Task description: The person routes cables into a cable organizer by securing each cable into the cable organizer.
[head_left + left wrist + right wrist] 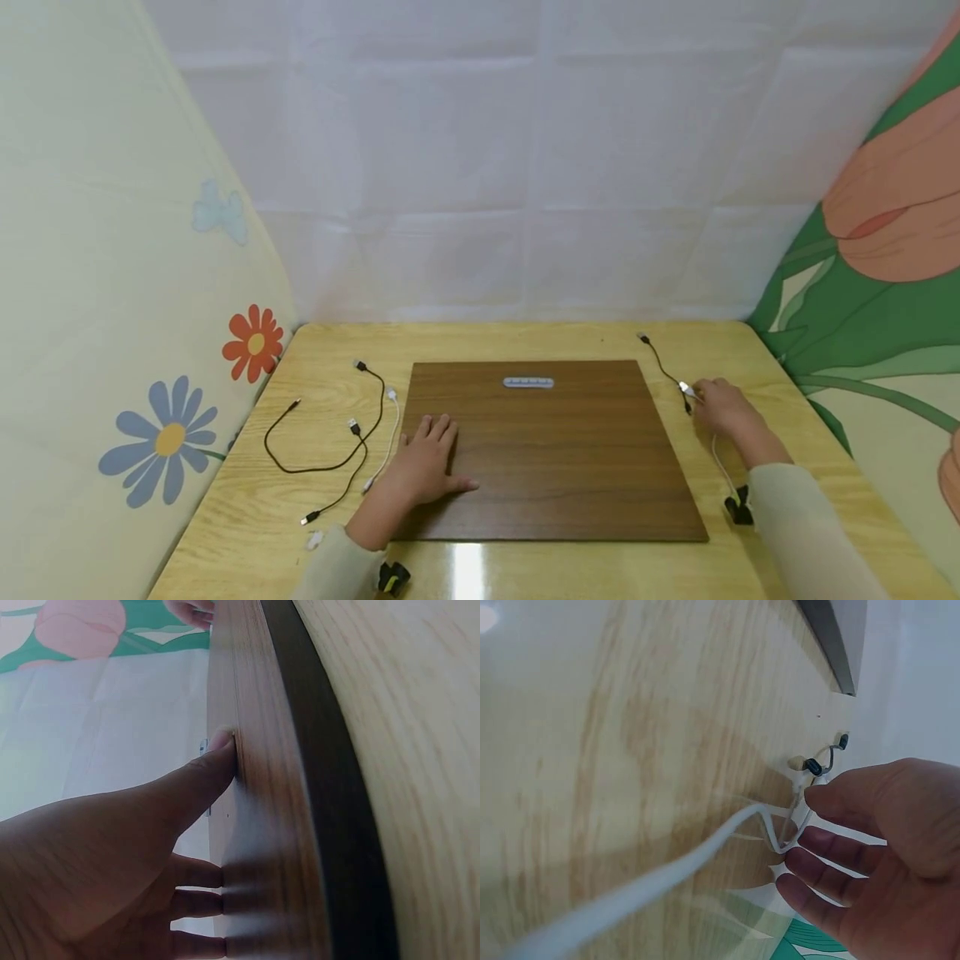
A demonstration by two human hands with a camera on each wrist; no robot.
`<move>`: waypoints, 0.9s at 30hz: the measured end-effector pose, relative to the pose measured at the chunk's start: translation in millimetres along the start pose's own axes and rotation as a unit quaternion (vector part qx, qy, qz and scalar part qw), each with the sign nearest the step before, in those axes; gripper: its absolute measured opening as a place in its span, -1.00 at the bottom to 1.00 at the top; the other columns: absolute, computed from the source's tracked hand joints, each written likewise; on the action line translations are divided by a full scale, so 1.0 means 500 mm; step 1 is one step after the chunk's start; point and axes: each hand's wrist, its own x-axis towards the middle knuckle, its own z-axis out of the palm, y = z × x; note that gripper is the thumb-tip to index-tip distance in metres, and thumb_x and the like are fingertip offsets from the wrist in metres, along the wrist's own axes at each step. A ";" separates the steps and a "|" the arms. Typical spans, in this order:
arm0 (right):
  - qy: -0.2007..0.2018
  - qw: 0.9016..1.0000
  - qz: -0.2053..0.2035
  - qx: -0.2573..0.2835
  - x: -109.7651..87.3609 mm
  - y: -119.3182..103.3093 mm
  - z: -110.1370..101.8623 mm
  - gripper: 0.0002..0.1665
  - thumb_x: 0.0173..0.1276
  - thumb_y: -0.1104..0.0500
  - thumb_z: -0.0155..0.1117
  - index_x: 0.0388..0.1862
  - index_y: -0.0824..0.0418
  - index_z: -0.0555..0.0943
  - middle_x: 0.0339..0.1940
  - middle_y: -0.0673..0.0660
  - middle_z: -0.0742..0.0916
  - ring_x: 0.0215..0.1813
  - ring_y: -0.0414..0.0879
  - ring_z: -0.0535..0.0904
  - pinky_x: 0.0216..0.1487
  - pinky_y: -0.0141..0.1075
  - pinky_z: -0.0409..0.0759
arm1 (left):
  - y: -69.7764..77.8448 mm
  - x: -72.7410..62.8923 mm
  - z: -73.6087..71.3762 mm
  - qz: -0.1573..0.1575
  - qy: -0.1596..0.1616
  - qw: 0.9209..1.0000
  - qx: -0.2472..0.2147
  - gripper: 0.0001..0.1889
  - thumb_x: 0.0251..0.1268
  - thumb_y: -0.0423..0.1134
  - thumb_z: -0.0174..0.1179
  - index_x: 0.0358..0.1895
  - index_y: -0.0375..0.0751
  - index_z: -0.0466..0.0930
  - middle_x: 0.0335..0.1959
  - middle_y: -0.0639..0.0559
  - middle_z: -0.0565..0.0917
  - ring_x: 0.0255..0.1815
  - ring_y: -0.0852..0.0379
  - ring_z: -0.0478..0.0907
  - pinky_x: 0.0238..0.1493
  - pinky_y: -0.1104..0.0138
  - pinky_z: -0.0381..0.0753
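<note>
My left hand (426,468) rests on the left side of a brown wooden board (570,467), its fingers spread and thumb pointing right. A small pale oblong strip (528,382) with several slots or marks lies near the board's far edge. To the right of the board, my right hand (729,412) pinches a white USB cable (739,819) close to its plug. The rest of that cable trails along the table toward the wrist. Just beyond the fingertips lies a short black USB cable (660,360), one end partly hidden near the white plug.
Left of the board lie a long black USB cable (311,469), a shorter black USB cable (349,485) and a white cable (396,421). A small whitish piece (314,540) sits near the left sleeve. Behind the wooden table (585,571) hangs a white cloth (450,167).
</note>
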 end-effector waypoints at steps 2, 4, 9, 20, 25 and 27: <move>0.005 1.000 -0.002 -0.005 0.004 0.003 0.003 -0.61 0.38 0.37 0.10 0.09 0.64 0.44 -0.03 0.62 0.51 0.03 0.54 0.46 0.05 0.27 0.49 | 0.000 -0.001 0.000 0.000 0.000 1.000 -0.003 0.08 0.13 0.41 0.30 0.53 -0.31 0.22 0.57 -0.27 0.21 0.57 -0.39 0.07 0.32 -0.40 0.23; 0.007 1.000 -0.002 -0.007 0.008 0.006 0.005 -0.62 0.37 0.37 0.11 0.07 0.64 0.45 -0.05 0.61 0.52 0.02 0.52 0.46 0.04 0.26 0.49 | 0.000 -0.001 0.001 0.000 0.001 1.000 -0.006 0.08 0.13 0.40 0.30 0.53 -0.31 0.22 0.57 -0.27 0.21 0.57 -0.39 0.07 0.32 -0.40 0.23; 0.005 1.000 0.007 0.004 0.014 0.009 0.006 -0.61 0.37 0.37 0.11 0.09 0.63 0.47 -0.06 0.57 0.53 0.00 0.46 0.48 0.01 0.24 0.50 | -0.002 0.000 0.004 0.001 0.002 1.000 -0.007 0.08 0.14 0.40 0.30 0.53 -0.31 0.21 0.57 -0.27 0.20 0.57 -0.39 0.06 0.32 -0.41 0.22; 0.003 1.000 0.023 0.019 0.029 0.021 0.009 -0.64 0.35 0.38 0.08 0.05 0.62 0.47 -0.02 0.60 0.57 0.05 0.51 0.49 0.05 0.24 0.51 | -0.001 -0.001 0.003 0.000 0.001 1.000 -0.002 0.07 0.15 0.41 0.28 0.54 -0.29 0.21 0.57 -0.25 0.21 0.58 -0.37 0.07 0.33 -0.40 0.22; 0.001 0.999 0.023 0.030 0.034 0.021 0.006 -0.68 0.31 0.44 0.08 0.01 0.62 0.45 -0.08 0.57 0.60 0.00 0.47 0.54 -0.02 0.19 0.55 | 0.001 -0.002 0.000 -0.002 0.001 1.000 -0.002 0.06 0.15 0.39 0.29 0.54 -0.30 0.22 0.57 -0.26 0.21 0.58 -0.37 0.07 0.33 -0.40 0.22; -0.004 0.999 0.025 0.035 0.035 0.022 0.005 -0.70 0.32 0.45 0.08 0.00 0.62 0.44 -0.10 0.56 0.60 -0.04 0.43 0.55 -0.07 0.15 0.56 | 0.002 -0.003 0.000 -0.004 0.000 1.000 -0.003 0.06 0.15 0.39 0.30 0.53 -0.30 0.22 0.57 -0.26 0.21 0.58 -0.37 0.06 0.34 -0.39 0.21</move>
